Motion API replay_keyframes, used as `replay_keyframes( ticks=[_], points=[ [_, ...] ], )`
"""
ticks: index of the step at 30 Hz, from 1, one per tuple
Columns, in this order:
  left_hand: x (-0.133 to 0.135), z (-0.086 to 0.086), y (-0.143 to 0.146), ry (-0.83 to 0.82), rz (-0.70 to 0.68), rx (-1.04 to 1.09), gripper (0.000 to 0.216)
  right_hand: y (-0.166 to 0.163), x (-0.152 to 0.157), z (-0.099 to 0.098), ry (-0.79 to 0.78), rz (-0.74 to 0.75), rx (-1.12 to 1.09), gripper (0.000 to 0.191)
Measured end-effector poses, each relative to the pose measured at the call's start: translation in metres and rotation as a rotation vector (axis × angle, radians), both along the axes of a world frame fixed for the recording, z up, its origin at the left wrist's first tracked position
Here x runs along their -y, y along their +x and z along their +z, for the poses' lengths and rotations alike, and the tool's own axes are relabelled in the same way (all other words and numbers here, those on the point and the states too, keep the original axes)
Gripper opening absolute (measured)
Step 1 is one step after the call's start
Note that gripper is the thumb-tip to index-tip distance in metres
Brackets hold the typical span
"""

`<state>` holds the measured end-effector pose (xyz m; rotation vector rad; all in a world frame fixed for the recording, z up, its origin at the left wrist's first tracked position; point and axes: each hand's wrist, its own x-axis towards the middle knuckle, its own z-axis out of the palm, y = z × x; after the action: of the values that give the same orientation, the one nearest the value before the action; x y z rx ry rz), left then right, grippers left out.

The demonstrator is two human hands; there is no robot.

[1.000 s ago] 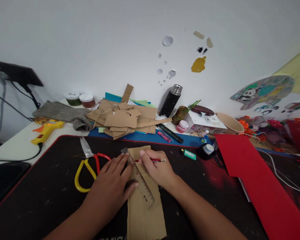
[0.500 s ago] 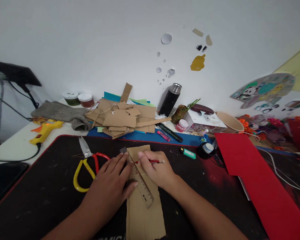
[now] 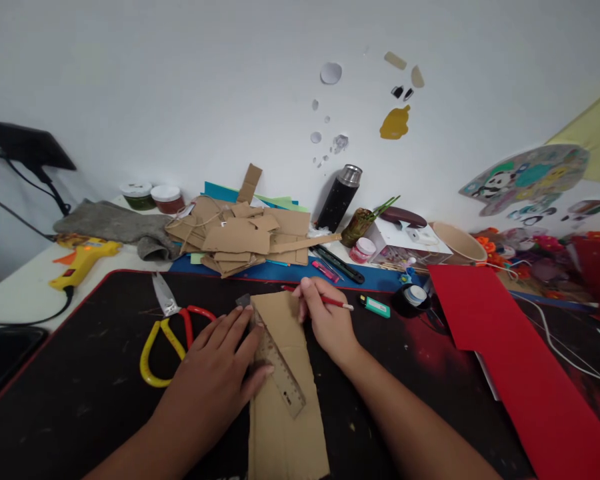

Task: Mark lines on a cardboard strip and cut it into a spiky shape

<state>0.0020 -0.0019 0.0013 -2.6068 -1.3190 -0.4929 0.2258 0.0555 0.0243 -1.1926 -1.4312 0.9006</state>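
Note:
A strip of brown cardboard [image 3: 290,440] lies lengthwise on the dark mat, with a clear ruler [image 3: 283,375] slanting across it. My left hand [image 3: 223,363] rests flat over the ruler's upper part and the cardboard's left edge, fingers stretched out. At the cardboard's upper right edge, my right hand [image 3: 327,320] pinches a red pencil [image 3: 337,303] whose pale end points right. The pencil's other end points left, above the cardboard's top edge. Left of my left hand lie scissors [image 3: 167,333] with yellow and red handles, blades spread slightly apart.
A cardboard scrap pile [image 3: 245,237] sits at the back, beside a black flask [image 3: 340,197]. A yellow glue gun [image 3: 83,263] lies at the left. Right of my hand are a teal lighter-like item [image 3: 375,306], a dark round container [image 3: 411,300] and a long red sheet [image 3: 520,373].
My right hand, with the pencil, has moved up and right, off the ruler's edge to the cardboard's upper right. My left hand and the ruler stay in place.

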Motion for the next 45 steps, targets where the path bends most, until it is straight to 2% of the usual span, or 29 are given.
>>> replay_keyframes(
  ticks=[6,10,17,31,39,45],
  points=[
    [0.001,0.008,-0.004,0.033,-0.013,0.001,0.046,0.016,-0.015,-0.005,0.08,-0.088,0.1,0.046],
    [0.003,0.014,-0.007,0.029,-0.012,-0.036,0.043,0.018,-0.016,-0.01,0.089,-0.064,0.14,0.039],
    [0.007,0.025,-0.008,-0.018,-0.076,-0.078,0.049,0.018,-0.016,-0.017,0.097,-0.043,0.151,0.038],
    [0.015,0.028,0.0,-0.133,-0.188,0.121,0.036,0.017,-0.016,-0.017,0.09,-0.019,0.156,0.031],
    [0.028,0.005,0.002,-0.208,-0.244,0.296,0.025,0.016,-0.016,-0.015,0.085,-0.003,0.175,0.032],
    [0.016,0.02,-0.002,-0.149,-0.262,0.292,0.025,0.016,-0.016,-0.016,0.09,0.002,0.173,0.034]
  ],
)
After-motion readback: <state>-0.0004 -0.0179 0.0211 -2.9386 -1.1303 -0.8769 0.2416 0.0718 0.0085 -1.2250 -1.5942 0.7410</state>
